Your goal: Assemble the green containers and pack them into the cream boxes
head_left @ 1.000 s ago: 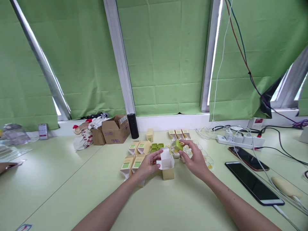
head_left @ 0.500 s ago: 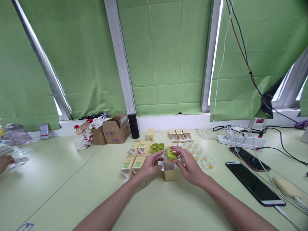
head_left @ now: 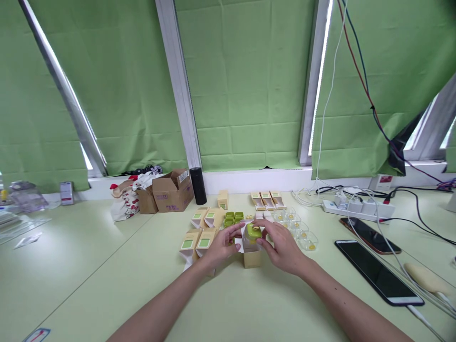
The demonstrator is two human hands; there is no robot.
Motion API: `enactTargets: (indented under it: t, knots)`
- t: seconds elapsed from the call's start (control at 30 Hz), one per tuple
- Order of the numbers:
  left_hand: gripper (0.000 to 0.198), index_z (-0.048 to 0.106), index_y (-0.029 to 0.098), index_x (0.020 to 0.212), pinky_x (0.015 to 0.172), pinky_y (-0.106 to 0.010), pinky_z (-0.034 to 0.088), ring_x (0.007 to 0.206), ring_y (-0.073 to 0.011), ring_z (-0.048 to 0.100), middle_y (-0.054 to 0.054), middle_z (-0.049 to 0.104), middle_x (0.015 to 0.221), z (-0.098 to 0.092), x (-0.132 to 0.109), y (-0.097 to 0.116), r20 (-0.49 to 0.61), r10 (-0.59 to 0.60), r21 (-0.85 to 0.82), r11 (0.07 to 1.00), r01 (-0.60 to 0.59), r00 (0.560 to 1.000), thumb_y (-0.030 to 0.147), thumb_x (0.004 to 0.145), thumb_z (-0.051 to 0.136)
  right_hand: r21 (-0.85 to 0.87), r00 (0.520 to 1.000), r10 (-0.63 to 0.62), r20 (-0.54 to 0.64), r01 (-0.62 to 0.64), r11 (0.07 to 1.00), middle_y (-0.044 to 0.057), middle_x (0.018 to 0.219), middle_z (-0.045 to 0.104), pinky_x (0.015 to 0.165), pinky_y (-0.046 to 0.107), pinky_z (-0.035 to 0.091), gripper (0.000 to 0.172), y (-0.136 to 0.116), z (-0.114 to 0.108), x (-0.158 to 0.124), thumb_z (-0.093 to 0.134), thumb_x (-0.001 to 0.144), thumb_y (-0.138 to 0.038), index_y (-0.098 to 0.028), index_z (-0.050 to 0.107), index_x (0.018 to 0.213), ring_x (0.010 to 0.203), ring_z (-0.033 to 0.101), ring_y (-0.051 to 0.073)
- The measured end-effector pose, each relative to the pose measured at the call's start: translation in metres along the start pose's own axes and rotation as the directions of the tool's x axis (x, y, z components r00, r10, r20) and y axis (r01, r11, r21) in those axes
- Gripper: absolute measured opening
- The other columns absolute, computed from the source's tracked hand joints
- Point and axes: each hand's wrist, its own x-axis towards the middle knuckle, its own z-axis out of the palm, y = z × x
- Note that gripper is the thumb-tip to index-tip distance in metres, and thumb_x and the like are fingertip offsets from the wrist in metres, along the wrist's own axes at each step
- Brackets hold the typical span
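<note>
Middle of the desk [head_left: 249,308]: both hands meet just above a small box [head_left: 251,259] that stands upright with its top open.
Left hand [head_left: 221,245]: reaches in from the lower left; its fingers [head_left: 235,232] are curled almost closed on the white flap at the left of the small box's top.
Right hand [head_left: 284,248]: comes in from the lower right; its fingers [head_left: 265,223] are pinched around a green piece [head_left: 253,232], thumb underneath.
Green piece: held right at the mouth of the small box, between the 2 hands, touching or just above the white flap; I cannot tell how far in it sits.
Left of the small box: 4 folded cartons [head_left: 199,232] with green squares on their fronts, lying close together.
Behind the hands: a cluster of green cubes [head_left: 233,218], then 3 slim packs [head_left: 267,200] in a row further back.
Right of the hands: several clear cups [head_left: 301,233] with yellow bits inside.
Far right: a power strip [head_left: 358,207] with cables, and 2 phones [head_left: 377,271] lying flat.
Back edge: a black cylinder [head_left: 197,186] beside an open brown cardboard box [head_left: 173,191], below green curtains [head_left: 245,95].
</note>
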Motion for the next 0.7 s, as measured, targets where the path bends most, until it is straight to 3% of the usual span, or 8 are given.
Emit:
enactTargets:
  t: [0.2,0.47,0.7]
  knots:
    - [0.074,0.062,0.021,0.148,0.102,-0.042,0.049,0.125,-0.0319,0.062,-0.014,0.072,0.122,0.0006,0.0000,0.0015,0.002,0.003,0.000,1.000,-0.003,1.000,0.025,0.077,0.083,-0.004,0.999,0.022,0.034,-0.022,1.000,0.007,0.107,0.077,0.085,0.040,0.047,0.031,0.0002,0.0034,-0.0027,0.055,0.097,-0.017,-0.025,0.052,0.127,0.091,0.070,0.026]
    - [0.074,0.064,0.020,0.146,0.104,-0.043,0.049,0.131,-0.0341,0.058,-0.017,0.069,0.132,0.0016,-0.0013,0.0020,-0.011,-0.025,-0.037,0.999,0.025,1.000,0.024,0.076,0.085,0.014,0.999,-0.025,0.046,0.024,1.000,0.006,0.107,0.073,0.084,0.041,0.046,0.031,0.0012,0.0060,-0.0039,0.058,0.092,-0.015,-0.025,0.053,0.120,0.091,0.067,0.026]
    - [0.073,0.064,0.020,0.147,0.101,-0.041,0.050,0.125,-0.0311,0.059,-0.015,0.070,0.126,-0.0003,-0.0009,-0.0012,-0.024,-0.016,-0.017,1.000,0.016,1.000,0.022,0.077,0.084,0.069,0.997,-0.047,0.064,0.043,0.997,0.007,0.102,0.068,0.076,0.038,0.046,0.031,-0.0024,0.0080,-0.0051,0.061,0.088,-0.013,-0.025,0.055,0.116,0.089,0.061,0.027]
